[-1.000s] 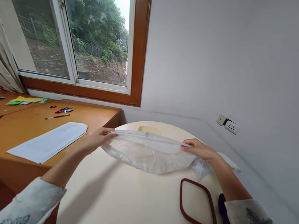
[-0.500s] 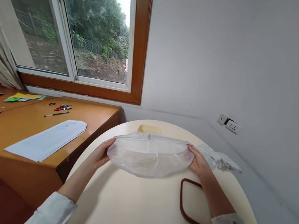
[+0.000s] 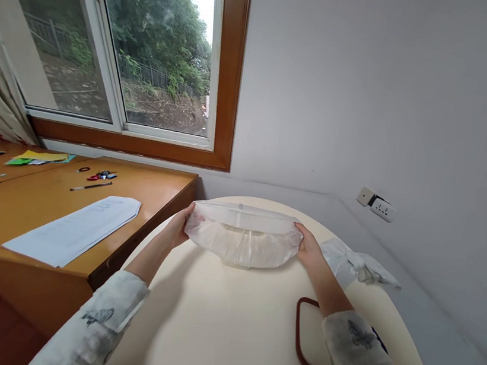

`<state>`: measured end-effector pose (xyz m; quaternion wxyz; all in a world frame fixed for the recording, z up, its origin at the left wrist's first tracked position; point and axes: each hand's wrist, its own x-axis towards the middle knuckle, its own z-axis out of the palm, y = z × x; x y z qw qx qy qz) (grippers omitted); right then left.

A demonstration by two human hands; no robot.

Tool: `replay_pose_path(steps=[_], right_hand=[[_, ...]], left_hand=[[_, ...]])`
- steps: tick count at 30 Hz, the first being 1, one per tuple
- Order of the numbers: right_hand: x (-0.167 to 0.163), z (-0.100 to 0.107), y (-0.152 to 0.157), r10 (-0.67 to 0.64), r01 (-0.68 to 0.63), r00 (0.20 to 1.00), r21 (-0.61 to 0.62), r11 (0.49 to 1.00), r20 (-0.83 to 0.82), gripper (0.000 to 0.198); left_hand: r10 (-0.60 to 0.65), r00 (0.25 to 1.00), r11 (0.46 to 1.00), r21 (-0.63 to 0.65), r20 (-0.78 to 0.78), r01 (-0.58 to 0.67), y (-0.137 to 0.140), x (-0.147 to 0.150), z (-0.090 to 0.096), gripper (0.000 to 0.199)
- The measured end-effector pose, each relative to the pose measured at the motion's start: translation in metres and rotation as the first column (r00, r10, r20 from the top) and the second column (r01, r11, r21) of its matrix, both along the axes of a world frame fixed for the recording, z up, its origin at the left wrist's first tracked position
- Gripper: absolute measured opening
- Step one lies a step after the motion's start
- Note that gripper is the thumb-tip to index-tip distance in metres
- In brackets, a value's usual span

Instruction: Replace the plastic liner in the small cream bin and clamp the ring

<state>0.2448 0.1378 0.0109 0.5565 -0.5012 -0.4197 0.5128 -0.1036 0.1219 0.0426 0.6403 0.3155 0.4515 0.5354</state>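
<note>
Wooden desk (image 3: 163,181): white papers (image 3: 78,229) lie on it, a pen (image 3: 90,186) behind them.
Left hand (image 3: 178,229): fingers closed on one end of the translucent bag.
Translucent bag (image 3: 242,245): stretched between both hands, over the far part of the pale table (image 3: 216,322) (whether it touches, I can't tell).
Right hand (image 3: 308,246): gripping the bag's other end.
Brown frame (image 3: 297,327): on the table, partly behind the right sleeve (image 3: 352,340).
Crumpled plastic (image 3: 345,263): at the table's right edge.

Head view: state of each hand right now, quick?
Left hand: closed, holding the left end of the translucent plastic bag.
Right hand: closed, holding the right end of the same bag.
</note>
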Motion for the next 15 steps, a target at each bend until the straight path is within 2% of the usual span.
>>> replay_pose_path(steps=[5, 11, 15], right_hand=[[-0.019, -0.006, 0.03, -0.012, 0.021, 0.997, -0.116, 0.993, 0.08, 0.031], [-0.034, -0.026, 0.041, 0.055, 0.006, 0.971, -0.254, 0.967, 0.233, 0.032], [-0.038, -0.034, 0.041, 0.114, 0.011, 0.916, -0.309, 0.951, 0.385, 0.031]], left_hand=[[0.021, 1.0, 0.996, -0.083, -0.019, -0.022, 0.031, 0.011, -0.005, 0.032], [0.019, 0.994, 0.978, -0.206, -0.107, -0.041, 0.048, 0.023, -0.035, 0.027], [-0.01, 0.99, 0.98, -0.2, -0.139, -0.018, 0.054, 0.028, -0.051, 0.028]])
